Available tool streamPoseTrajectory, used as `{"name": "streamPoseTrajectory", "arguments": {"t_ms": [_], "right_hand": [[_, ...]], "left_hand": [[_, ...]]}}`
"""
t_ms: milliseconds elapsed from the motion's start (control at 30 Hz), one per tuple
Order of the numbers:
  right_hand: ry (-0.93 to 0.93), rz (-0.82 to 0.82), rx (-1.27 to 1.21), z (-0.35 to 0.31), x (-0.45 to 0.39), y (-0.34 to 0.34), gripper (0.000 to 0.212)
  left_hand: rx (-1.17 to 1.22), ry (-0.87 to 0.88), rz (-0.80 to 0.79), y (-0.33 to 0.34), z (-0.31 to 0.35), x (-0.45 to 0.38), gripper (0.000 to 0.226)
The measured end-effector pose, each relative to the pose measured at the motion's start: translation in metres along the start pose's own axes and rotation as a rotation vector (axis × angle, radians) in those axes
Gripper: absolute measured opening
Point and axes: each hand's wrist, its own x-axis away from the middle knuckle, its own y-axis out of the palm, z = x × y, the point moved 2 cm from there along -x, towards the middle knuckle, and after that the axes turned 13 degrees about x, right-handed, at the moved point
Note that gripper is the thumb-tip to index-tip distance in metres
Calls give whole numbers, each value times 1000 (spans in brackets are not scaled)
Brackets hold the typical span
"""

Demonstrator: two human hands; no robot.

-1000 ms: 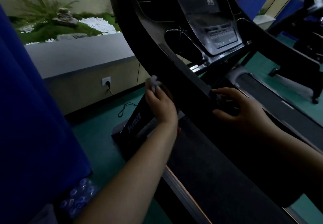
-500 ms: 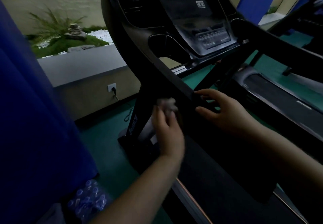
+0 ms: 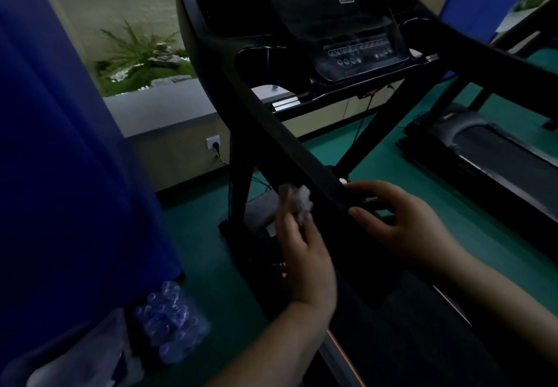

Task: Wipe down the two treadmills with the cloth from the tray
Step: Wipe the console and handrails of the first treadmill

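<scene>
**Cloth on the near handrail, lower end next**

At the near treadmill's left handrail [image 3: 299,148], both hands are at work. The left hand [image 3: 302,253] has its fingers curled round a small bunched pale cloth [image 3: 300,201] and holds it against the left, outer side of the rail. The picture is blurred there, so just how much cloth meets the rail is hard to say. The right hand [image 3: 401,220] sits across from it on the inner side, fingers wrapped onto the rail's edge, steadying it by the look of things.

Here's the relation that matters: the rail's long axis runs from the console [image 3: 356,54] far up on the left, slanting down toward the near right, and the cloth sits close to its lower end. The left hand is the one with the cloth, so the wipe is its to make, along that slant, I'd judge. The stretch of rail up toward the console lies farther from both hands.

Out beyond, the second treadmill [image 3: 495,151] stands to the right on the green floor [image 3: 377,157], well apart from both hands. A pack of water bottles [image 3: 172,323] lies near left. No tray in sight.
</scene>
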Motion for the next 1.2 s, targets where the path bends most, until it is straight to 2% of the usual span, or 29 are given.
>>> {"name": "streamPoseTrajectory", "arguments": {"t_ms": [100,167,233,300,367,433,500,967,1200], "right_hand": [[-27,26,-69,5,9,1,32],[-38,16,-122,8,17,-2,33],[-34,-5,-171,13,22,-4,30],[-23,-32,-238,18,28,-5,28],[-10,-50,-320,23,32,-4,27],[2,-55,-379,28,35,-2,26],[7,-56,-397,33,37,0,26],[-19,-76,-501,50,51,6,30],[69,-15,-339,60,76,8,42]], "left_hand": [[-13,76,-12,3,2,-3,45],[-48,139,29,7,10,-36,42],[-147,184,-4,14,23,-80,38],[-362,226,-118,23,39,-127,35],[-632,250,-296,33,56,-158,29],[-835,261,-454,42,65,-164,26],[-924,274,-532,44,67,-155,25],[-769,400,-779,9,76,-5,36],[-821,636,-929,-23,75,38,39]]}}
